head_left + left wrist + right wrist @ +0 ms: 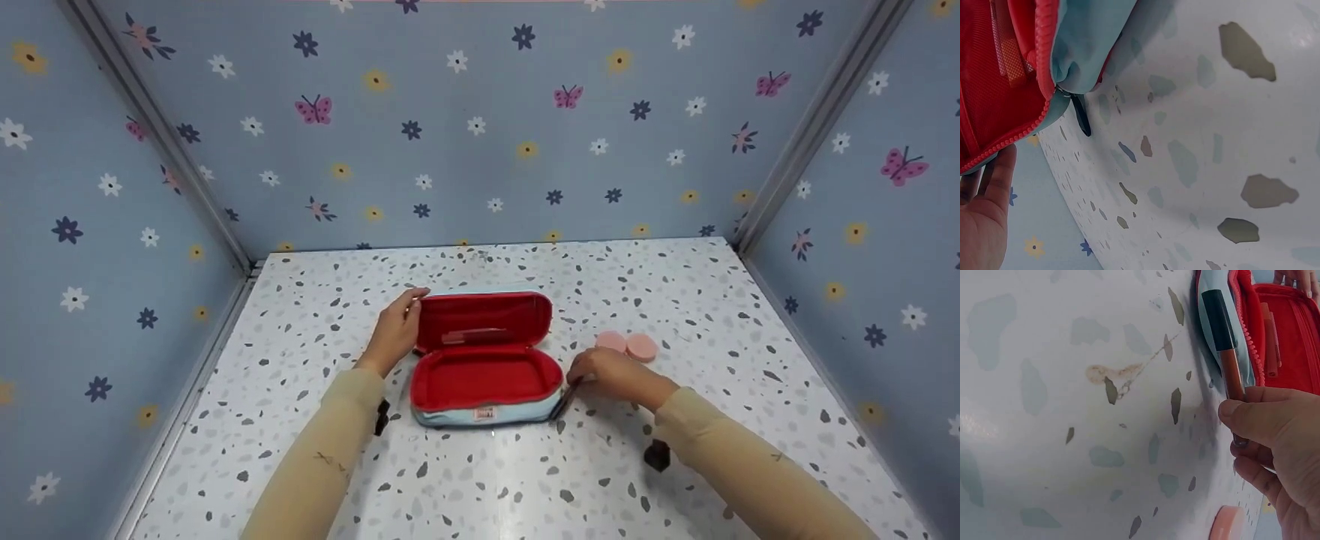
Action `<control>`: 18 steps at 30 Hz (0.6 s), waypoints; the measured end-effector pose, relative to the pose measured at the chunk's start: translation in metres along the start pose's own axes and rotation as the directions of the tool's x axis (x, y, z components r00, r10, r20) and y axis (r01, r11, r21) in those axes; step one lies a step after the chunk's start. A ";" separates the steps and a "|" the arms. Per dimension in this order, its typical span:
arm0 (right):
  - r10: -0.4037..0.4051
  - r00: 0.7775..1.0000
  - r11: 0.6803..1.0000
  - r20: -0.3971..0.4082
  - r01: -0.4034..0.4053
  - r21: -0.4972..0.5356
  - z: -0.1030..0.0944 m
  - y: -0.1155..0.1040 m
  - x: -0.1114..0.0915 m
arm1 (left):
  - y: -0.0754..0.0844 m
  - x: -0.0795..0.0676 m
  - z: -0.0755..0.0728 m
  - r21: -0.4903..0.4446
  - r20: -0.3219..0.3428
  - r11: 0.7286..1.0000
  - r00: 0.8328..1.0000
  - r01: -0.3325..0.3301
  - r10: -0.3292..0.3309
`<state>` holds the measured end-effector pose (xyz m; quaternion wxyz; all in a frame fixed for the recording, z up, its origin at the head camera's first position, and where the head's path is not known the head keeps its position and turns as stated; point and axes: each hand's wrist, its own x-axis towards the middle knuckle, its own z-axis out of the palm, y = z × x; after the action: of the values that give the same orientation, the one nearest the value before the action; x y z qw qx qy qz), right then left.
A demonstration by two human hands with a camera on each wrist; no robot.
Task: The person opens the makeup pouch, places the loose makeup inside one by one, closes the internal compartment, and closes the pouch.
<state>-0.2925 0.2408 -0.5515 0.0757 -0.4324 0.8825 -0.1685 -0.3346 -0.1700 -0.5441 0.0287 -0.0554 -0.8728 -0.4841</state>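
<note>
An unzipped pencil case (486,414), pale blue outside and red inside, lies on the tabletop with its lid raised. My left hand (397,330) holds the lid (487,319) by its left side, with fingers reaching behind the edge (999,174). Beside the case's right end, my right hand (611,371) pinches a lip gloss tube (1233,374) with a dark cap and a brown body between thumb and fingers. The tube slants along the outer wall of the case. Slim pink and orange items (1270,343) sit in the lid's mesh pocket. The case's red bottom (484,375) shows bare.
Two round pink containers (641,347) stand together just behind my right hand. The white speckled tabletop (315,300) meets flower-patterned walls (480,135) at the back and both sides. A dark zipper pull (1081,115) hangs from the case's side.
</note>
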 end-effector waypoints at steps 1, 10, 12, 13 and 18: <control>0.020 1.000 1.000 0.000 -0.020 0.010 -0.001 -0.001 0.000 | 0.000 0.000 0.000 0.001 -0.001 1.000 1.000 -0.001 0.001; -0.021 0.993 0.999 -0.116 0.024 0.027 -0.009 0.003 0.001 | -0.001 0.001 -0.001 -0.010 -0.008 1.000 1.000 -0.016 0.016; -0.046 0.988 0.999 -0.150 0.049 0.017 -0.011 0.004 0.003 | 0.000 0.000 -0.001 -0.011 -0.008 1.000 1.000 -0.018 0.018; -0.052 0.985 0.998 -0.162 0.055 0.013 -0.012 0.004 0.004 | 0.000 0.000 -0.001 -0.011 -0.009 1.000 1.000 -0.018 0.018; -0.033 0.982 0.999 -0.189 0.040 0.033 -0.017 0.003 0.007 | 0.000 0.000 0.000 -0.012 -0.008 1.000 1.000 -0.024 0.024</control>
<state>-0.3039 0.2413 -0.5370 -0.0031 -0.4293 0.8744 -0.2262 -0.3348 -0.1704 -0.5444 0.0377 -0.0643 -0.8691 -0.4891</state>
